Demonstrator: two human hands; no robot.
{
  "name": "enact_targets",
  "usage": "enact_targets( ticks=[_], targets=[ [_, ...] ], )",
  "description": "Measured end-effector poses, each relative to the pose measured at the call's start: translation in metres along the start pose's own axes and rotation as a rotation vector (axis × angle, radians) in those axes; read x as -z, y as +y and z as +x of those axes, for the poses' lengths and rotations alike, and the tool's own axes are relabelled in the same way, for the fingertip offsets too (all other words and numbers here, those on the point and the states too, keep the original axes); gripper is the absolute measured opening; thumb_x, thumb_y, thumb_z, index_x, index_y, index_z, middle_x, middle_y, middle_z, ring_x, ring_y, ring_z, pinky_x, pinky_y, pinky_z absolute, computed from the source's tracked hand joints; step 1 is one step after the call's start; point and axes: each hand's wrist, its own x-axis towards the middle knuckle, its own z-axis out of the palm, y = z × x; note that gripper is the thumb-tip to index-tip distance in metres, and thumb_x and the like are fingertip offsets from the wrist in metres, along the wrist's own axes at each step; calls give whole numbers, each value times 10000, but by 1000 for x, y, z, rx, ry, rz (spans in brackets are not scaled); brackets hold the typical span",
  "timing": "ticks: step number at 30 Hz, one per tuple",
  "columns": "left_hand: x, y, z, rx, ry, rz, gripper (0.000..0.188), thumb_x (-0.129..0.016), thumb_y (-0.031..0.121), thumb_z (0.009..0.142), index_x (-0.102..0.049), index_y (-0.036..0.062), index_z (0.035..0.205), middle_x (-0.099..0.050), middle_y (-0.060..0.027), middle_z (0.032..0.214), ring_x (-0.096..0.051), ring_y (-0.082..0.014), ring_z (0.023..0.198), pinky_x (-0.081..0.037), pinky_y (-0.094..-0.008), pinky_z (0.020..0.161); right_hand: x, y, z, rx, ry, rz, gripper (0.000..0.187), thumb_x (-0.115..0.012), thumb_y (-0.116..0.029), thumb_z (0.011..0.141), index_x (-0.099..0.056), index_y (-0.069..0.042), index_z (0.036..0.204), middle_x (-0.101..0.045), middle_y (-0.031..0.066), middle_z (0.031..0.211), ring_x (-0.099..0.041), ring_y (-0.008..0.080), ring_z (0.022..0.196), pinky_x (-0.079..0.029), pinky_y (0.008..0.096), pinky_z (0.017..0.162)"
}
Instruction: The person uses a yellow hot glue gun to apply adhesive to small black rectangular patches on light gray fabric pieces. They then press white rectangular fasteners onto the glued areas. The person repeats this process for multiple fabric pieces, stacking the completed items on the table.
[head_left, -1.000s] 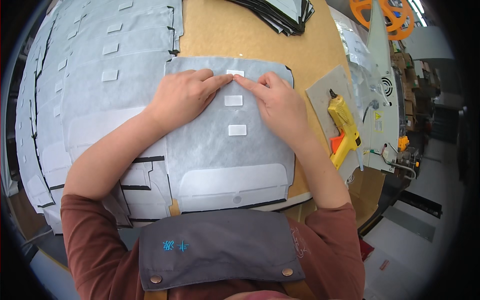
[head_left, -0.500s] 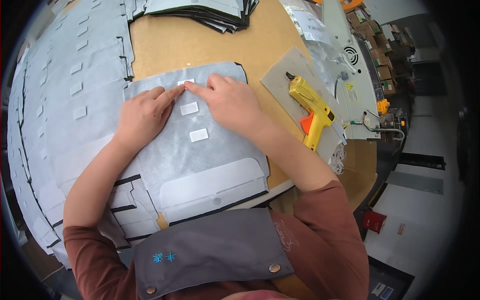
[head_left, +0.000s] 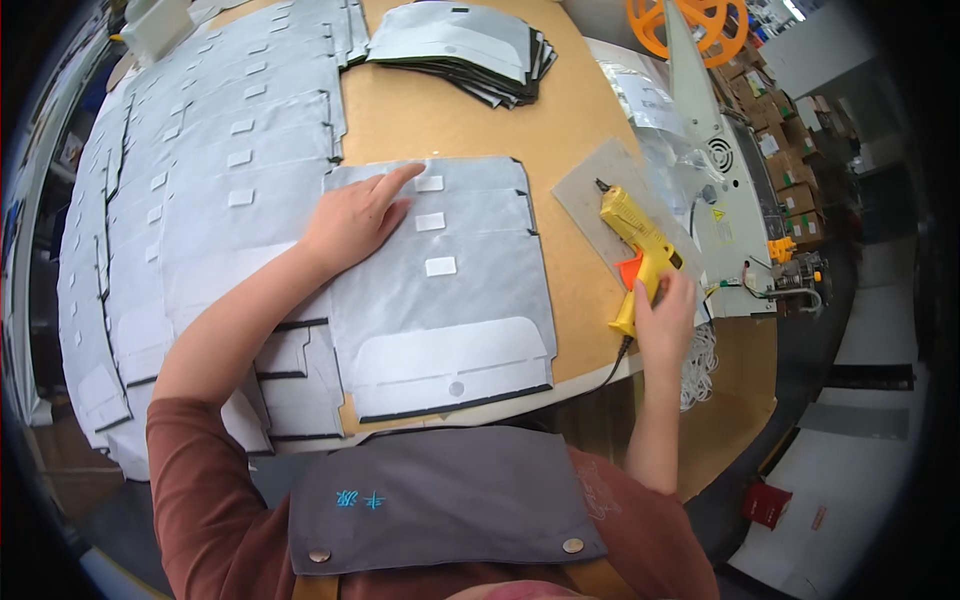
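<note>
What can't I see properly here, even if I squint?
In the head view:
Grey sheet: the left hand covers some of its upper left.
Yellow glue gun: the right hand hides part of it, so the grip is unclear.
Black cord: its far end is out of sight past the edge of the table.
Orange reel: cut off by the top edge.
Cardboard boxes: too small for details.
</note>
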Motion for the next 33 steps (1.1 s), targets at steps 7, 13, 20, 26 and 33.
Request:
enact_targets(
  ticks=[7,13,20,26,33],
  targets=[
    [30,-17,-8,389,78,-211,234,-506,222,994,-639,66,1108,-683,-139,900,-658,-295,826,-506,-410,739,3,-50,-22,12,-222,598,306,-710,-139,849,-598,-19,1107,-605,145,1030,-597,333,983,-484,428,856],
    [59,-20,-44,687,-37,-234,274,-506,231,996,-682,21,1007,-680,-93,817,-604,-184,734,-476,-324,718,-22,-122,12,513,-235,579,290,-653,-139,886,-596,-23,1146,-610,175,1143,-594,352,1066,-478,413,910],
    [49,-42,-46,667,-36,-152,270,-496,187,951,-699,12,988,-721,-138,893,-682,-285,851,-524,-395,800,-114,-219,86,745,-172,458,320,-671,-223,878,-609,-23,1120,-621,173,1128,-582,361,1085,-469,442,924],
    [59,-31,-43,702,19,-403,269,-541,201,943,-707,3,1018,-747,-101,908,-689,-225,871,-523,-344,806,-94,-244,108,611,-655,342,350,-746,-342,809,-615,-36,919,-630,138,920,-609,286,835,-482,379,747],
    [57,-37,-54,735,114,-697,346,-561,278,969,-697,-10,1105,-742,-72,1010,-659,-161,961,-486,-290,888,-94,-230,123,818,-713,522,299,-768,-262,793,-619,-8,846,-630,85,773,-601,191,744,-473,324,691]
  ],
)
